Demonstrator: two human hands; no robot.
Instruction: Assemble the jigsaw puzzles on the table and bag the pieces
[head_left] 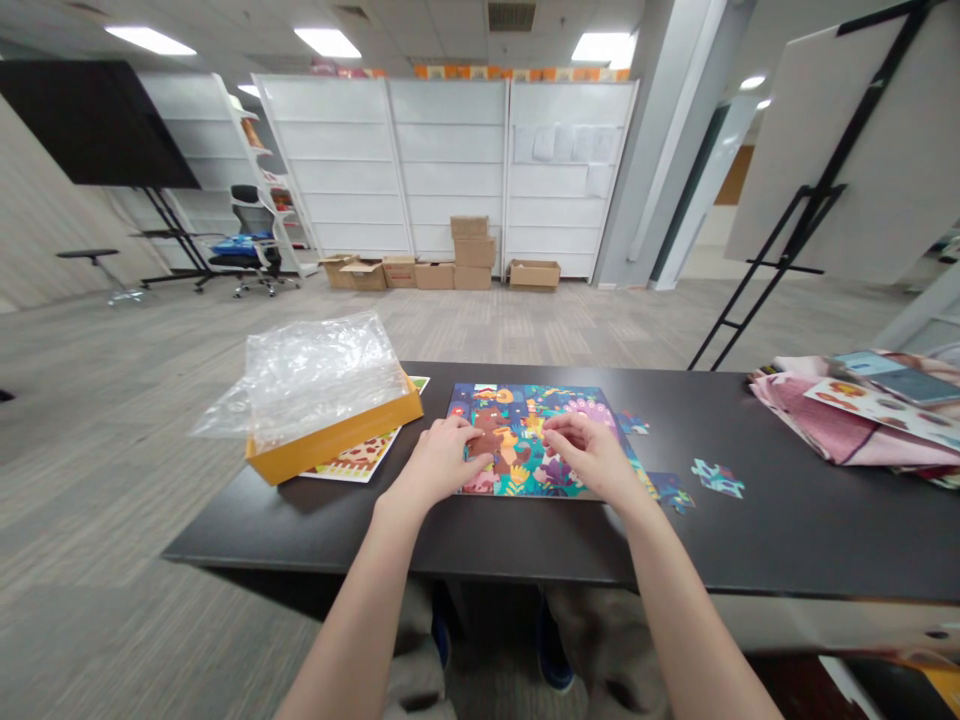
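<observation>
A colourful jigsaw puzzle [517, 440] with cartoon animals lies flat on the black table in front of me. My left hand [446, 455] rests on its left edge, fingers spread and thumb apart. Over the right part of the puzzle is my right hand [592, 455], its fingers curled with thumb and forefinger close together. Whatever may sit between those fingertips is too small to make out. Just right of the puzzle lie loose puzzle pieces: one [636, 424] near the upper corner, one [675, 492] by my right wrist and another [718, 478] farther right.
On the left, a yellow box [337, 435] holding clear plastic wrap [322, 370] sits on a printed sheet [356, 460]. Pink cloths [795, 415], a printed card [885, 410] and a phone-like device [904, 377] are piled at the right. The black table [510, 545] ends close to my body.
</observation>
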